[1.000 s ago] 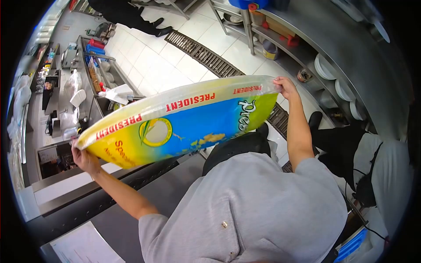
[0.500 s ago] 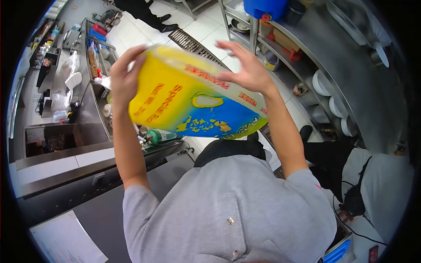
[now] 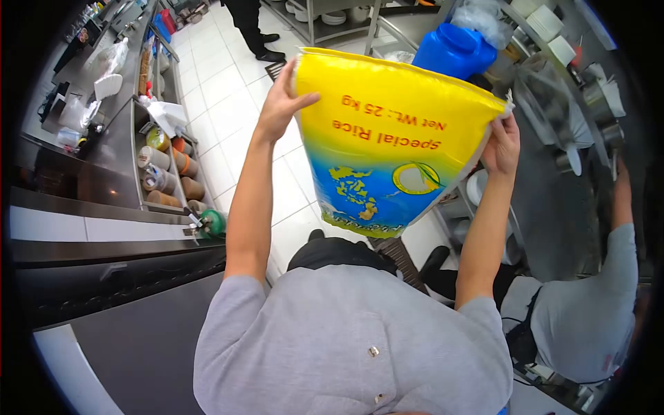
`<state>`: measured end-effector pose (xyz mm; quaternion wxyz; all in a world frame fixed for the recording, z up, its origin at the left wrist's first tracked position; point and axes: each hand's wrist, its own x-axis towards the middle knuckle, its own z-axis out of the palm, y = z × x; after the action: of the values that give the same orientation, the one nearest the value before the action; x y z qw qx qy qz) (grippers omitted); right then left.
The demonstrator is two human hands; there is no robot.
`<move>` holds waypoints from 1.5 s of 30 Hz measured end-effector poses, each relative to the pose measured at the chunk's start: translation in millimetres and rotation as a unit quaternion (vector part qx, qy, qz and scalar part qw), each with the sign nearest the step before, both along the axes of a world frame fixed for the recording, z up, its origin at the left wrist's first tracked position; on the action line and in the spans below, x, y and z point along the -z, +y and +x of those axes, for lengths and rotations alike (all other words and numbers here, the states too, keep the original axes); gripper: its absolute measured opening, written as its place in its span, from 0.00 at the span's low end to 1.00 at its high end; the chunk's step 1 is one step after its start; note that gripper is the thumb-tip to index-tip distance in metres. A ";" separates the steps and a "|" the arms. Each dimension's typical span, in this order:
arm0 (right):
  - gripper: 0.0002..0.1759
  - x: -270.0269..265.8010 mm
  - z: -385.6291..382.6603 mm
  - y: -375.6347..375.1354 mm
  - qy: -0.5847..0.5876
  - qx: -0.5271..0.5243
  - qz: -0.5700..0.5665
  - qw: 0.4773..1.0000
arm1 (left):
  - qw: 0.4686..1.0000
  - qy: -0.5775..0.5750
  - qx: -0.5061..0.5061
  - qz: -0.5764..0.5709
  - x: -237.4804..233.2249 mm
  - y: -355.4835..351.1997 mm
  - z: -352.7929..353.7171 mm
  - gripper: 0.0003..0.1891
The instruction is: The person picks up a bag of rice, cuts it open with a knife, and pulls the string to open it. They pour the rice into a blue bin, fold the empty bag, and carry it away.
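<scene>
The rice bag (image 3: 387, 152) hangs upside down in the air at chest height, above the tiled floor (image 3: 221, 97). The left hand (image 3: 280, 104) clasps its top left corner, and the right hand (image 3: 501, 145) pinches the top right corner. A blue jug (image 3: 453, 52) stands just behind. A co-worker (image 3: 588, 325) bends at right.
</scene>
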<state>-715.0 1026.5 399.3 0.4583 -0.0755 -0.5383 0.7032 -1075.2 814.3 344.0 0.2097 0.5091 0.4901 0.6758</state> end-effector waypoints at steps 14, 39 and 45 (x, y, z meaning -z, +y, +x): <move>0.12 -112.9 -47.0 -72.5 -0.386 0.169 0.646 0.637 | 0.988 0.103 0.113 0.030 -27.9 68.0 124.2 0.16; 0.11 -88.9 124.4 4.1 -0.311 0.313 0.326 0.836 | 0.840 -0.523 0.073 -0.126 266.8 -197.1 -32.2 0.11; 0.09 -67.2 89.8 -17.3 -0.255 0.359 0.292 0.849 | 0.846 -0.499 -0.095 -0.164 289.5 -201.8 -39.8 0.10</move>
<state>-625.2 1009.2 466.5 0.5262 -0.3028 -0.7522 0.2561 -1115.0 612.5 54.5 0.4414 0.0123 0.4686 0.7651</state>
